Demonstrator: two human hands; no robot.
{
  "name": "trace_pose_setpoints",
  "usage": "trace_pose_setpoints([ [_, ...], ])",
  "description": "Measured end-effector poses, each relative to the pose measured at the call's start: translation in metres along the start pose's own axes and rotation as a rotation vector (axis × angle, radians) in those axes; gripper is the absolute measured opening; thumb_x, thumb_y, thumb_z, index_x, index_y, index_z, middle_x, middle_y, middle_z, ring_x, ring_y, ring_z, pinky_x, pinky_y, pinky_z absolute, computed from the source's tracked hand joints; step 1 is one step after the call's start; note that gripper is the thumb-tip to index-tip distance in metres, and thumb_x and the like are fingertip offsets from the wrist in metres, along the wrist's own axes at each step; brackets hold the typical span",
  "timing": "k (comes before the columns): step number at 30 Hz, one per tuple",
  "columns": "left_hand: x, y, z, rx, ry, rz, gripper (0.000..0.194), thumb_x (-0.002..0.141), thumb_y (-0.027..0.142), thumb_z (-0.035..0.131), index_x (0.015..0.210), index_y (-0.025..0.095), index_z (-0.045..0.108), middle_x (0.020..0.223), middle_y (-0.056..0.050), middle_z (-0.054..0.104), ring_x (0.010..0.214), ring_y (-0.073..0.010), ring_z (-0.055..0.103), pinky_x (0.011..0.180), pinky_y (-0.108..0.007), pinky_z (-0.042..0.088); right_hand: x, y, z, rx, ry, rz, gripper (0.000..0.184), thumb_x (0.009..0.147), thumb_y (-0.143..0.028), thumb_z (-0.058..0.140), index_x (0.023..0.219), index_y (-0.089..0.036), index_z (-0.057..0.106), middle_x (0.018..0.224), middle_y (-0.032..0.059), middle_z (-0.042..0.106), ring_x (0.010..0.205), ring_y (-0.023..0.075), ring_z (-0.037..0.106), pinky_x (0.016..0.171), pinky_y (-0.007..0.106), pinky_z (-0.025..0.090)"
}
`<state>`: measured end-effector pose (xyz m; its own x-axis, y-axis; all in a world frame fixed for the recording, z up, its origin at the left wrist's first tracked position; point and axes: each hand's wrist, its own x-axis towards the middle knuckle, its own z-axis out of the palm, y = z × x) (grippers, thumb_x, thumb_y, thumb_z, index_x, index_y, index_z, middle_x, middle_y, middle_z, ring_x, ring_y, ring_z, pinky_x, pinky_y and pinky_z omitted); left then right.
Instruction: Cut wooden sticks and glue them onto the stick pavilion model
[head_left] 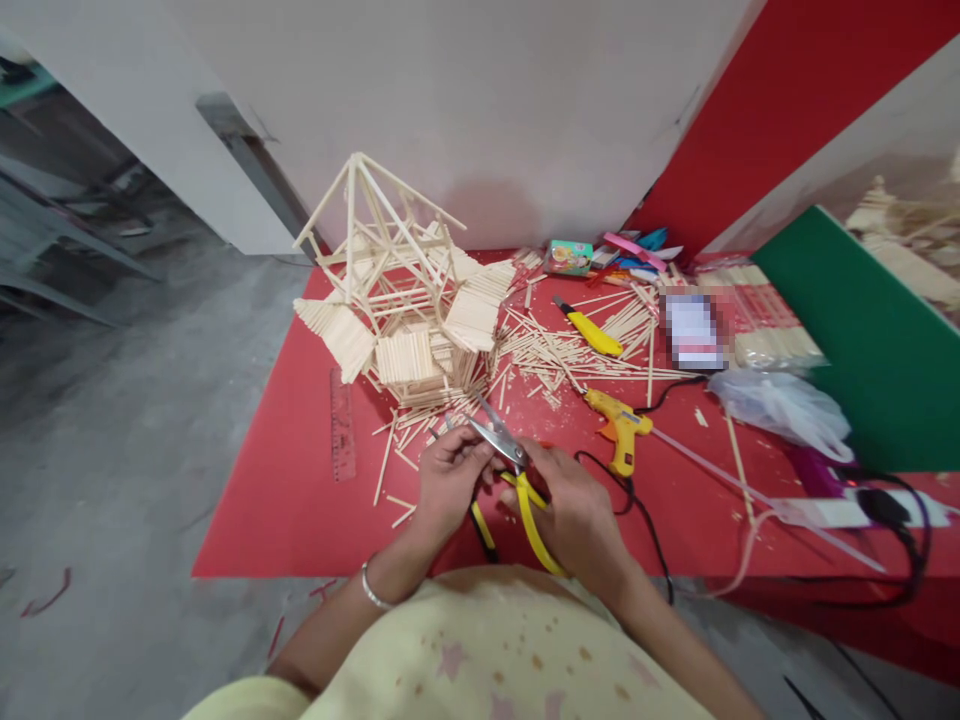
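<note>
My right hand [574,500] is closed around the yellow handles of a pair of scissors [534,515], whose metal blades stand apart and point up and left. Just left of them, the fingers of my left hand [448,480] are pinched together near the lower blade; what they hold is too small to make out. Beyond both hands stands a model built of thin wooden sticks [409,350], with a pointed open frame on top and slatted panels around it. A black and yellow tool [484,530] lies partly hidden between my wrists.
Loose sticks [547,350] lie scattered beside a yellow utility knife [596,332]. A yellow glue gun [621,428] rests on the red table [277,510], its cord trailing right. A ruler [343,425] lies left; a plastic bag [784,410] and green board [840,340] are right.
</note>
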<state>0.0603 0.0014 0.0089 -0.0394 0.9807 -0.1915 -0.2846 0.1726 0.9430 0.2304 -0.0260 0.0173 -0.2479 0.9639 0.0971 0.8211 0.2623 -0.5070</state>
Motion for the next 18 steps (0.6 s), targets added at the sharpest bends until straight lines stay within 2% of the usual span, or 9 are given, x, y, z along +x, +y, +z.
trace_pose_setpoints([
  [5, -0.001, 0.001, 0.002, -0.035, 0.011, -0.017, 0.021, 0.079, 0.032, 0.076, 0.079, 0.015, 0.064, 0.063, -0.001, 0.068, 0.048, -0.008, 0.056, 0.049, -0.019, 0.046, -0.002, -0.003, -0.001, 0.071, -0.009, 0.01, 0.052, 0.092, -0.046, 0.06, 0.137, -0.021, 0.051, 0.108, 0.0093, 0.068, 0.096, 0.0234, 0.065, 0.082, 0.031, 0.049],
  [12, -0.006, -0.002, -0.002, 0.017, 0.037, -0.019, 0.02, 0.078, 0.031, 0.077, 0.08, 0.014, 0.065, 0.06, -0.002, 0.068, 0.047, -0.0089, 0.057, 0.048, -0.02, 0.047, -0.002, -0.012, -0.005, 0.163, -0.12, 0.048, 0.031, 0.095, -0.039, 0.056, 0.122, -0.023, 0.059, 0.101, 0.0053, 0.072, 0.089, 0.0198, 0.068, 0.072, 0.026, 0.044],
  [18, -0.014, -0.008, 0.003, -0.041, 0.062, -0.078, 0.025, 0.076, 0.031, 0.078, 0.084, 0.013, 0.064, 0.058, -0.001, 0.068, 0.045, -0.0092, 0.058, 0.047, -0.019, 0.046, -0.01, -0.011, -0.003, 0.271, -0.146, 0.071, 0.017, 0.096, -0.035, 0.053, 0.102, -0.021, 0.06, 0.091, 0.0049, 0.071, 0.076, 0.0163, 0.065, 0.067, 0.023, 0.042],
])
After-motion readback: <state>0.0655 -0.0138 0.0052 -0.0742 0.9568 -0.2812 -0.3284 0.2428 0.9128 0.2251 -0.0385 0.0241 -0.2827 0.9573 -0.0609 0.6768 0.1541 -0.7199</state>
